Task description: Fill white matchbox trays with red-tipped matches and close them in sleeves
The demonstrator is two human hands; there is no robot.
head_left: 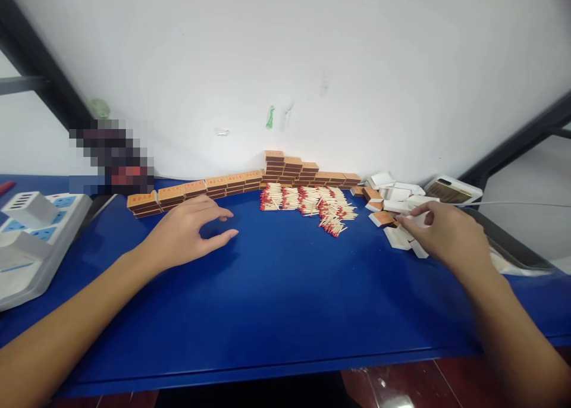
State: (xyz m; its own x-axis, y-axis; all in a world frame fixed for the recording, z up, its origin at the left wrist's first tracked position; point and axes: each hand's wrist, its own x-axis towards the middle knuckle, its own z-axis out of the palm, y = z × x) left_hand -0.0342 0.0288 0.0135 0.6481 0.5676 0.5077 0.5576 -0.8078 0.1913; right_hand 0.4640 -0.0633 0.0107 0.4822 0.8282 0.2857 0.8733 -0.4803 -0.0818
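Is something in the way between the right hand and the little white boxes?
Nothing visible is. The right hand has its fingertips right at the white boxes; the pile of matches lies off to its left, not between.

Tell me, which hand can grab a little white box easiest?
Probably the right hand: its fingertips are at the white boxes. The left hand lies open on the blue table, beside the orange matchbox row, far from them.

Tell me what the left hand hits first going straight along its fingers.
Likely the left hand meets the left end of the loose match pile; depth is unclear, so possibly the stacked matchboxes behind.
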